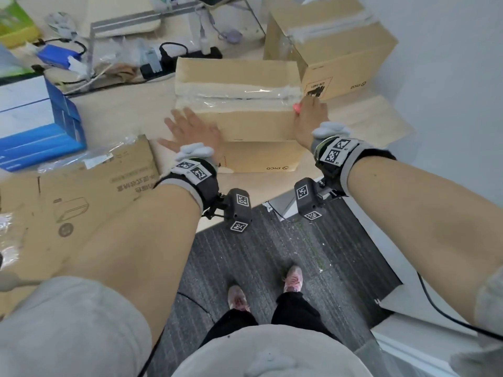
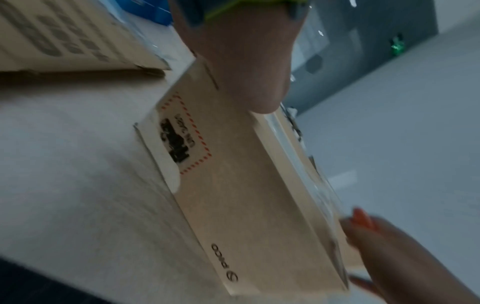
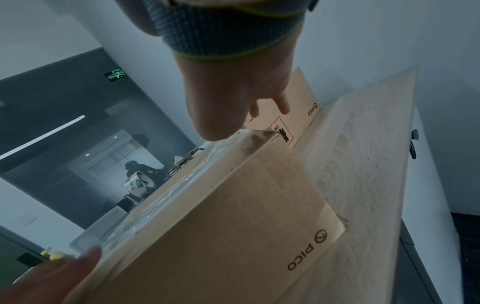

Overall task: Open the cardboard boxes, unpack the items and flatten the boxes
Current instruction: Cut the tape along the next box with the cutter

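A brown PICO cardboard box (image 1: 239,123) stands in the middle of the table, its top seam sealed with clear tape (image 1: 239,92). My left hand (image 1: 190,131) lies open with fingers spread against the box's left near end, and its thumb (image 2: 262,96) rests on the top edge. My right hand (image 1: 310,115) is at the box's right top corner and grips a small orange tool (image 1: 297,107), whose tip (image 2: 362,220) shows beside the tape. The box (image 3: 221,236) fills the right wrist view, where the tool is hidden.
A second taped PICO box (image 1: 332,42) stands just behind the right hand. Flattened cardboard (image 1: 81,191) lies at the near left, with blue and white boxes (image 1: 35,123) behind it. Cables and a power strip (image 1: 190,54) clutter the back. The table edge (image 1: 245,186) is close.
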`<state>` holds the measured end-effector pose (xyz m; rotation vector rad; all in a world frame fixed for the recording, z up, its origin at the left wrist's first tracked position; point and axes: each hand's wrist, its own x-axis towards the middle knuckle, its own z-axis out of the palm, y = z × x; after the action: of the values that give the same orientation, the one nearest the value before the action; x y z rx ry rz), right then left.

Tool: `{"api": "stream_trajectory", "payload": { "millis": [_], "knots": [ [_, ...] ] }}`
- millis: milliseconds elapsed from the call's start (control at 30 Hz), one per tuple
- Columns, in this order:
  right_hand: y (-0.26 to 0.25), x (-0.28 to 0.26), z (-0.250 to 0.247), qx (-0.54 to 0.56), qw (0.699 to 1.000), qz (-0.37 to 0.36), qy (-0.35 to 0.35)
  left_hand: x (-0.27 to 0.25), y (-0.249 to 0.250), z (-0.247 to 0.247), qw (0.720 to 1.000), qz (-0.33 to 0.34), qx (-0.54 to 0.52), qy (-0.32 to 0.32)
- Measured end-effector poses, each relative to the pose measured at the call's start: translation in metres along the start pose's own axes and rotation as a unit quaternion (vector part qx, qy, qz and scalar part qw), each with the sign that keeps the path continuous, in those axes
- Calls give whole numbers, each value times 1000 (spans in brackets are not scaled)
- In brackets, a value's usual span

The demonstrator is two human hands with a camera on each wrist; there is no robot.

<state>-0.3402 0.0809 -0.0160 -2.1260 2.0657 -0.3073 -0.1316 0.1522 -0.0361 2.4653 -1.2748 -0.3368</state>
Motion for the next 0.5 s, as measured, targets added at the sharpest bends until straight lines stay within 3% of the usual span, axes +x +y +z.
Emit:
{"api": "stream_trajectory", "payload": {
  "millis": [200,300,500],
  "knots": [
    [-8,6,-2,4,991,-112,-71,-22,41,22,996,68,20,-52],
    [-8,7,-4,-5,988,-118,-95,-26,45,30,995,72,10,-65],
    [-12,1,-10,-31,985,-119,-120,-11,37,35,989,80,96,-81]
  ]
}}
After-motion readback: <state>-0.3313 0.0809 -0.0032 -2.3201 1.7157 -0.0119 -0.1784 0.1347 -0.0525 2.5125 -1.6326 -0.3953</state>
